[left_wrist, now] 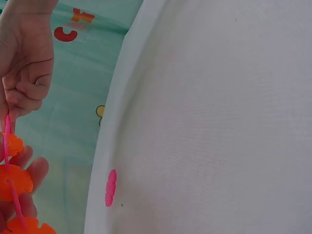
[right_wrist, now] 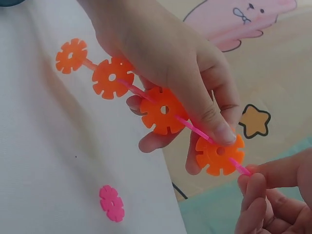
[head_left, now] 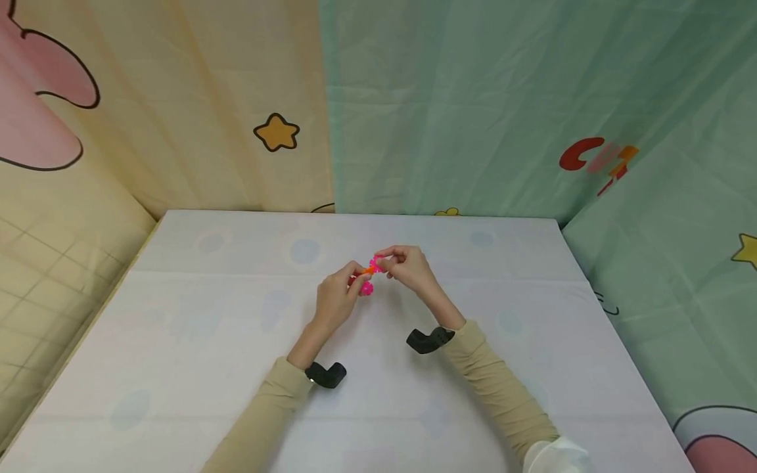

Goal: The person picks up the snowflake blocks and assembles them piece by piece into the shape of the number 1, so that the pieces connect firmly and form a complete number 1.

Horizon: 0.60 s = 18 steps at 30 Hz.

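A chain of orange notched discs (right_wrist: pixel 164 111) linked by pink ones, seen nearly edge-on, is held above the table. My left hand (head_left: pixel 337 297) holds the chain, its thumb over the end orange disc (right_wrist: pixel 220 151) in the right wrist view. At that end my right hand (head_left: pixel 409 269) pinches a pink disc (head_left: pixel 376 264) that meets the orange disc's edge. The left wrist view shows the right hand (left_wrist: pixel 30 63) above, with the orange discs (left_wrist: pixel 14 181) and left fingers partly cut off at the frame's edge. A separate pink notched disc (right_wrist: pixel 112 203) lies on the table.
A pale cloth with faint spots covers the table (head_left: pixel 207 368). Its far edge meets printed curtains (head_left: pixel 414 131) with stars and cartoon shapes. Black wrist-worn devices (head_left: pixel 430 340) sit below both hands.
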Motion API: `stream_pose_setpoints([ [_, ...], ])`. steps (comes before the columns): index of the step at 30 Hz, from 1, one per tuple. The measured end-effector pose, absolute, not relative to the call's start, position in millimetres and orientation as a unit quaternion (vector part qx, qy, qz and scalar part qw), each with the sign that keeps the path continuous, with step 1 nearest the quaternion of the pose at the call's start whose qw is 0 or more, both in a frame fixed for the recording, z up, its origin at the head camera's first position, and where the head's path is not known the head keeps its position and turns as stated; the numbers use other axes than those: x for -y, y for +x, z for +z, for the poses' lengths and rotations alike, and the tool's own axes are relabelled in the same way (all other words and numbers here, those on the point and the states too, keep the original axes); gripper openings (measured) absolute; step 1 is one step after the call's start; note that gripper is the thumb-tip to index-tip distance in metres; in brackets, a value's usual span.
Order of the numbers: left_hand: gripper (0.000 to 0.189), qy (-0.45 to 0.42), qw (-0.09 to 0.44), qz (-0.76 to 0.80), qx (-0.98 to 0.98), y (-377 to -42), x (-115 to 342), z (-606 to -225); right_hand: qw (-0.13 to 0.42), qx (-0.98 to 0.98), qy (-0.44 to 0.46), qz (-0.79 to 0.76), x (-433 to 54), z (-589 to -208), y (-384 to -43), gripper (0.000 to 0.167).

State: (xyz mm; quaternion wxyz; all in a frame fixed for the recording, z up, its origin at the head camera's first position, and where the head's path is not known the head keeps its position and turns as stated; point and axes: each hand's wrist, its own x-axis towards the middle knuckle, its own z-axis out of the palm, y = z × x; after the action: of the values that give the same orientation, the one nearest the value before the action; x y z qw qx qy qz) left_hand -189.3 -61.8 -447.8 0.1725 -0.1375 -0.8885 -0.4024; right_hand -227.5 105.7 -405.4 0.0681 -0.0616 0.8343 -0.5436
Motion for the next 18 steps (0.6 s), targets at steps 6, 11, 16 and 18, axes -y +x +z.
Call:
stream_pose_setpoints([
  [6, 0.019, -0.130, 0.165, -0.415, 0.885, -190.3, 62.4, -447.4, 0.093, -0.835, -0.085, -0.535, -109.7, -405.3, -232.9, 0.026],
  [11, 0.024, -0.135, 0.151, -0.408, 0.890, -191.0, 63.9, -445.7, 0.116, -0.828, -0.085, -0.542, -112.6, -406.1, -235.6, 0.028],
  [16, 0.024, -0.126, 0.137, -0.392, 0.901, -192.2, 64.1, -444.0, 0.126, -0.818, -0.059, -0.559, -112.1, -409.4, -237.0, 0.031],
  [18, 0.026, -0.120, 0.136, -0.385, 0.905, -192.7, 63.9, -443.7, 0.128, -0.816, -0.054, -0.560, -111.8, -411.2, -237.5, 0.032],
])
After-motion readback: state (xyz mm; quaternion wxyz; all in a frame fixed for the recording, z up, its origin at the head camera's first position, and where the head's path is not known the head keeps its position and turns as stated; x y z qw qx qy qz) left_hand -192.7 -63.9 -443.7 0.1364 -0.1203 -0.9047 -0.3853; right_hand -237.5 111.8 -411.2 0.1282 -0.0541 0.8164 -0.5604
